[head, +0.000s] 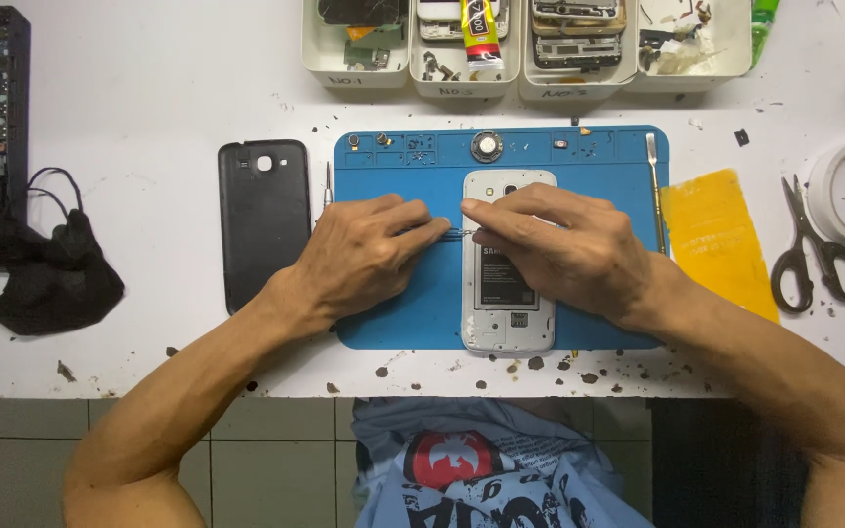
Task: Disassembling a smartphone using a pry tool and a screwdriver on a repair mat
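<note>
L hand point(359, 256) & R hand point(564, 249) pinch tweezers point(460, 233) over opened phone point(507, 293).

One camera only, worn on the person's head. It looks almost straight down onto the white table point(149, 98) from above its near edge, close enough that the blue mat point(393, 313) sits centre frame. Both forearms enter from the bottom corners. The trays point(354, 73) at the far edge are cropped by the top border; tiled floor and shirt fill the bottom strip.
</note>
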